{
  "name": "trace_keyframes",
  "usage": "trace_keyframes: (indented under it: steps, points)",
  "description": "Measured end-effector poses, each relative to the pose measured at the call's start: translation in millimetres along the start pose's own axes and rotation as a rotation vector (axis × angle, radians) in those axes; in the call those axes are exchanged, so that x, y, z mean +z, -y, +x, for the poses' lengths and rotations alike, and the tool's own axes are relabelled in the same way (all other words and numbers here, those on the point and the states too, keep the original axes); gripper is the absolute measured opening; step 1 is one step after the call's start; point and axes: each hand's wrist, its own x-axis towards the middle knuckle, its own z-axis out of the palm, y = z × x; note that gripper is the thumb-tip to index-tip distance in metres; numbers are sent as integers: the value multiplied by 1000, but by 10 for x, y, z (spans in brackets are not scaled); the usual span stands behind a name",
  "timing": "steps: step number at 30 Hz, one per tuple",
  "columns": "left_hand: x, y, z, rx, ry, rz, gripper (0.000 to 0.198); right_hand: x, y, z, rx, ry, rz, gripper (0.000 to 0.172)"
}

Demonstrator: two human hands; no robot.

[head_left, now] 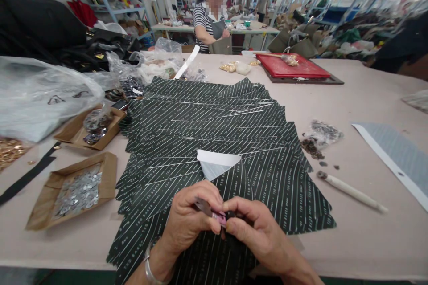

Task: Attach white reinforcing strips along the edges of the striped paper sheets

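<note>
Over the dark striped fabric pieces [214,129], my two hands meet at the near edge of the pile. My left hand [192,218] is closed on a small pink item with a flat greyish strip [202,205]; its exact kind is unclear. Thumb and forefinger of my right hand [254,231] pinch together at a small dark piece [230,215] against the pink end. That piece is partly covered by the fingertips. Just beyond my hands, a folded white-and-grey triangular flap [217,164] lies on the lettered fabric.
Cardboard trays of metal parts [107,167] [113,120] stand left, near plastic bags [43,98]. A white rod [354,192], dark small parts [312,148] and a pale strip [397,164] lie right. Behind are a red board [294,67] and a co-worker [209,22] at another table.
</note>
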Motion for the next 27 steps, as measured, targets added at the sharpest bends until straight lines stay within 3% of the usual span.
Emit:
trace_keyframes:
  steps: [4, 8, 11, 14, 17, 22, 27]
  points:
    - [-4, 79, 20, 106, -1, -24, 33, 16, -66, 19, 20, -11, 50, 28]
    - [-9, 50, 29, 91, 37, 17, 29, 33, -101, 29, 29, -24, 83, 26]
    - [11, 6, 6, -7, 44, 21, 30, 43, -110, 33, 40, -47, 147, 26]
    - [60, -9, -37, -180, -102, 35, 23, 37, -113, 42, 36, -121, 112, 26]
    - [111, -9, -70, -258, -240, 160, 19, 9, -109, 51, 8, -184, 12, 25]
    - [149, -11, -83, -289, -191, 313, 18, -48, -105, 78, -8, -185, 25, 33]
    - [170, -11, -93, -376, -207, 302, 19, -79, -159, 91, 88, -144, 134, 30]
